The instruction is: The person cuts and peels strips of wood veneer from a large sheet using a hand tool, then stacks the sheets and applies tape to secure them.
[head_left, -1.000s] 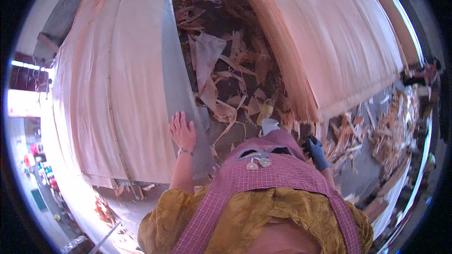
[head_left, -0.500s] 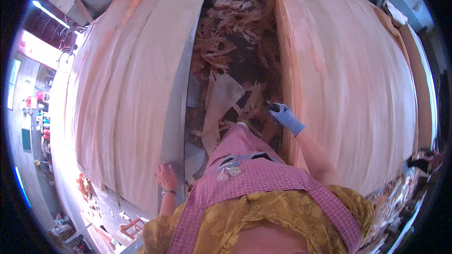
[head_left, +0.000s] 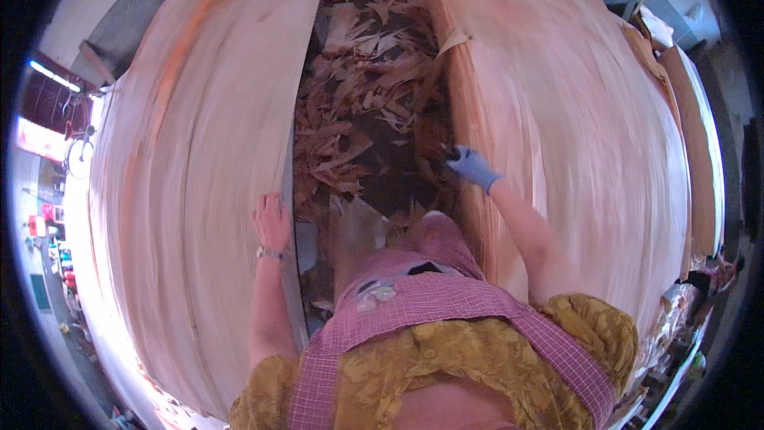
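My bare left hand [head_left: 271,223], with a banded watch at its wrist, lies on the pale wood veneer sheet [head_left: 215,151] to the left, close to the sheet's inner edge. Its fingers are stretched out flat and hold nothing. My right hand [head_left: 473,169] wears a blue-grey glove and hangs at the inner edge of the right stack of veneer sheets [head_left: 573,159]. Its fingers are closed around a small dark object [head_left: 450,153] with a thin tip poking out; what it is cannot be made out.
Between the two stacks runs a narrow gap, its dark floor strewn with torn veneer scraps [head_left: 366,72]. A loose flap [head_left: 455,40] juts from the right stack's edge. Boards [head_left: 691,159] stand at the far right. Small coloured goods [head_left: 52,215] are at the far left.
I have moved forward along the gap. My left hand has slid farther up the left sheet, onto its inner edge. My right hand has also moved forward, still closed.
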`<state>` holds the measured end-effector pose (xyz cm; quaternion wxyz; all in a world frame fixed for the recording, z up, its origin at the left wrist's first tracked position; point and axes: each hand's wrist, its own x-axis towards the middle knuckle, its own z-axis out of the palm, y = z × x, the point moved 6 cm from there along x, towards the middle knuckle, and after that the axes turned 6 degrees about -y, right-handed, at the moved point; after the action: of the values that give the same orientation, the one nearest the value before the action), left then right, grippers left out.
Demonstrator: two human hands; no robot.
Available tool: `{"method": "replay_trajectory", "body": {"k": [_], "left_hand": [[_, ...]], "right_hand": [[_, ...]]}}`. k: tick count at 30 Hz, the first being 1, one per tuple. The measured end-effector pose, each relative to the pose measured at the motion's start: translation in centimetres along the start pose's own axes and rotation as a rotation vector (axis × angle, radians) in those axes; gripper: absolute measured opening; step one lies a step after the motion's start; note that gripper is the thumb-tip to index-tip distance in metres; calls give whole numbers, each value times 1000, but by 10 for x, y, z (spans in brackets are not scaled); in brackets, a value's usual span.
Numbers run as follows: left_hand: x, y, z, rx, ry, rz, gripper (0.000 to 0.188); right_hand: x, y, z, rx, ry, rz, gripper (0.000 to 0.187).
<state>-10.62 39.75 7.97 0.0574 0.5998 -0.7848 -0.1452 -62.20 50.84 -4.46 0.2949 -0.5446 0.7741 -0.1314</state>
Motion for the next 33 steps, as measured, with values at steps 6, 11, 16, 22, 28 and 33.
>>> {"method": "replay_trajectory", "body": {"k": [6,11,16,22,28,33], "left_hand": [[206,-1,7,98,175,106,46],[286,0,27,285,-49,-75,52],[299,13,19,233,-144,-254,58],[307,16,25,314,-304,-301,65],[385,9,4,143,-409,-394,44],[525,41,-4,114,-201,-136,33]], "right_hand": [[197,24,-118,-261,209,82,51],[325,34,-196,-596,217,217,50],[393,61,-189,-836,8,186,44],[392,80,-194,-452,11,98,33],[392,89,-219,-253,66,22,24],[420,98,-226,-162,72,116,18]]}}
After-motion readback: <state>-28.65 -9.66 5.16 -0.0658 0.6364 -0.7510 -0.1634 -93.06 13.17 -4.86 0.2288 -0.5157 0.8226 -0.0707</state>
